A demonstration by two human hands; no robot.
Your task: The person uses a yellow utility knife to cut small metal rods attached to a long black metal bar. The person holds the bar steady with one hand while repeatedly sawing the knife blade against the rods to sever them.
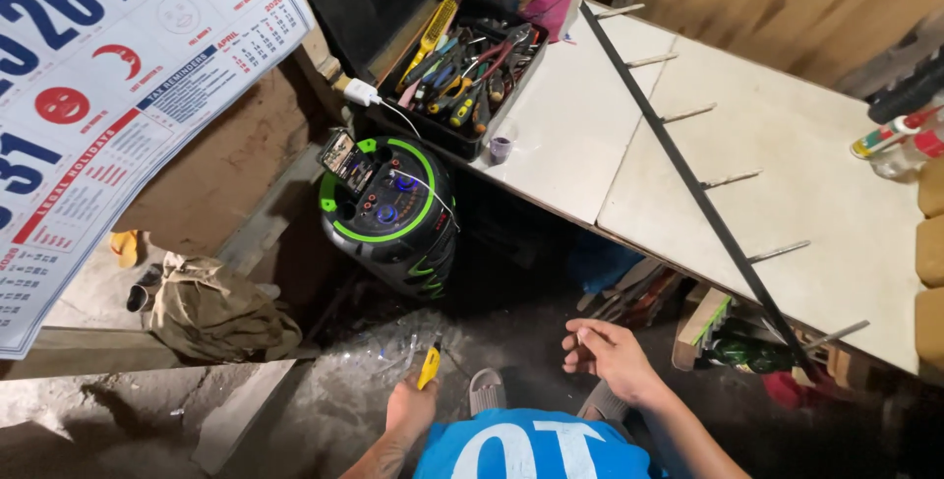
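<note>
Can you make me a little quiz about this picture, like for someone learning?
1. True or false: the left hand holds a tool with a yellow handle.
2. What is in the open black toolbox on the white table? A) fruit B) hand tools C) books
3. Fill in: the round black speaker on the floor has bright ____ trim.

Key:
1. True. The right hand holds nothing.
2. B. Pliers and screwdrivers fill it.
3. Green.
</note>
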